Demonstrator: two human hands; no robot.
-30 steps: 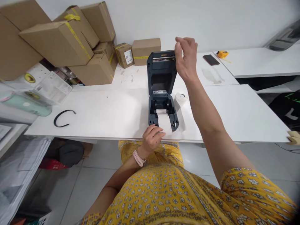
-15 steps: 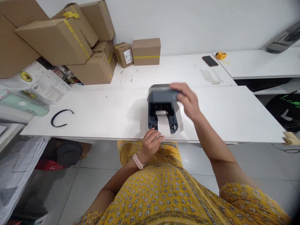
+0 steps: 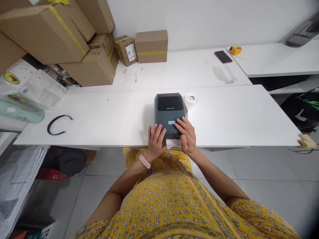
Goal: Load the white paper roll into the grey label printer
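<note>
A dark grey label printer [image 3: 163, 115] stands near the front edge of the white table, its lid down. My left hand [image 3: 156, 142] rests on the front left corner of the lid with fingers spread. On the front right of the lid lies my right hand [image 3: 187, 136], its fingers stretched out beside the light blue patch and its thumb low at the side. A strip of white label paper [image 3: 171, 143] sticks out at the printer's front, between my hands. Behind the printer's right side sits a roll of white labels [image 3: 191, 99].
Cardboard boxes [image 3: 152, 46] are stacked at the back left. A black headband [image 3: 51, 125] lies on the left of the table [image 3: 119, 122]. Towards the back right are a phone [image 3: 223, 56] and a yellow tape measure [image 3: 235, 50]. A mint-green bottle [image 3: 23, 111] lies at far left.
The printer's lid has come down from raised to shut, covering the paper inside. My right hand has moved from the lid's upper edge to its front right. The white roll now shows.
</note>
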